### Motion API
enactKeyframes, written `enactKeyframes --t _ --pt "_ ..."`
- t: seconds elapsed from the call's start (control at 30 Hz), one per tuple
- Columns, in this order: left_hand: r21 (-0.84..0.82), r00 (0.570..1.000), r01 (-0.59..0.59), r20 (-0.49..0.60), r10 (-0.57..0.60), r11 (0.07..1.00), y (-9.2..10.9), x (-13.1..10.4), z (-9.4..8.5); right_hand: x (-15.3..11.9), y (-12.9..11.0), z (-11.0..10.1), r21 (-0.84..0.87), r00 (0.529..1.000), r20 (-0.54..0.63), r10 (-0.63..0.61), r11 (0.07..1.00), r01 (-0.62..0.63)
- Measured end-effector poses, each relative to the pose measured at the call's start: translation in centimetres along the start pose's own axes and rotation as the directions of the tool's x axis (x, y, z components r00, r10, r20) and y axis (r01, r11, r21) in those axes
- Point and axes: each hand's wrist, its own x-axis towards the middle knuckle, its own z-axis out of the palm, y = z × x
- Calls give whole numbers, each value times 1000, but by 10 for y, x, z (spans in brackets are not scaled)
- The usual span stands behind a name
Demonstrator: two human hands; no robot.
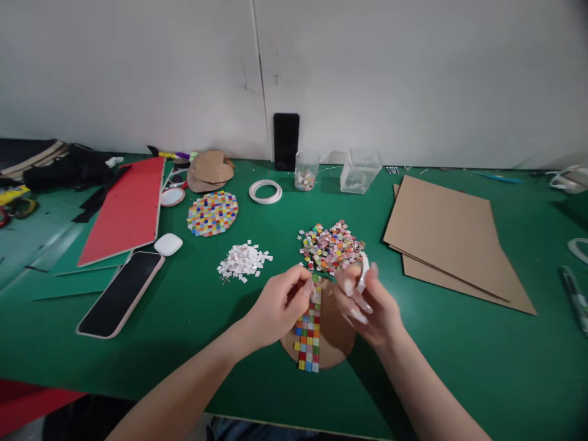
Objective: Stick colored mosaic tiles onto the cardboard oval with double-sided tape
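A round cardboard piece (337, 334) lies on the green table, with rows of small coloured tiles (309, 343) down its left part. Above the upper left of these rows, my left hand (285, 301) is closed in a pinch; what it holds, if anything, is hidden. Over the cardboard's upper right, my right hand (367, 303) has its fingers curled and holds a small white strip (364, 274) between thumb and finger. Just beyond the hands is a pile of coloured tiles (328, 245). A pile of white squares (243, 260) sits to the left.
A tiled disc (212, 213), a white tape ring (265, 192), a clear cup (306, 171) and a clear box (361, 171) stand or lie farther back. Cardboard sheets (445, 233) lie right; a phone (120, 295) and red board (126, 211) are left.
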Motion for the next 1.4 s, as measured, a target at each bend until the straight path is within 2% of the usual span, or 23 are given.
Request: enactKeyframes --t 0.07,0.13,0.2,0.37,0.57,0.77,1.0,1.23,1.4 --pt "6 1000 9 -9 -9 1000 1 0 0 0 4 0 -234 999 -37 -8 972 0" --pt "10 1000 17 12 -17 1000 2 0 0 -1 10 2 -465 993 -72 -97 884 52" --pt "18 999 23 35 -24 1000 3 0 1 -2 13 3 -614 985 -44 -167 782 105" --pt "59 997 41 56 -44 997 5 1 4 -4 18 1 -750 984 70 -163 642 160" --pt "-19 991 71 114 -68 997 1 1 4 -3 19 0 -797 973 153 -171 561 224" --pt "-112 983 102 167 -82 989 2 1 2 -6 18 3 -771 975 170 -145 596 223" --pt "-207 979 128 185 -90 970 8 0 1 -8 20 4 -704 980 129 -148 682 196" --pt "-290 979 145 183 -94 946 10 0 4 -12 27 6 -573 996 12 -89 816 80" --pt "-424 970 211 205 -133 881 9 1 5 -13 27 12 -465 996 -55 -77 884 43"
